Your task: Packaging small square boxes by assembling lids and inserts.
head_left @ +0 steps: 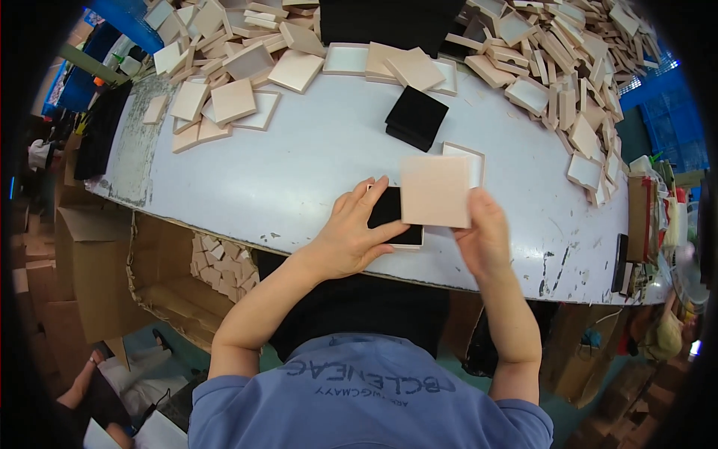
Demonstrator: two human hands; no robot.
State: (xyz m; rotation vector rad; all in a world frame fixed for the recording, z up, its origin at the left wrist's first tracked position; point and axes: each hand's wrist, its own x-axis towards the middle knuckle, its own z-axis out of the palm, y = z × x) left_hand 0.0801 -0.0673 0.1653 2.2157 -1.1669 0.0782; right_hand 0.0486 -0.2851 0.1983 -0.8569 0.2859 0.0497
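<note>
My right hand (pixel 485 233) grips a square pale-pink box lid (pixel 435 191) by its right side, held slightly above the table and blurred at its edges. Under my left hand (pixel 353 233) lies a shallow box base (pixel 407 245) lined with a black pad (pixel 384 211). The thumb and fingers are spread over its left part and hold it; the lid hides its upper right. Behind the lid, partly covered, another shallow tray (pixel 465 152) lies with its white inside up. A stack of black square pads (pixel 416 118) sits farther back.
Pale-pink lids and trays heap up at the back left (pixel 233 99) and the back right (pixel 562 105) of the white table (pixel 314 142). Below its front edge at left, a cardboard carton (pixel 170 280) holds more pieces. A dark flat object (pixel 620 263) lies at the right edge.
</note>
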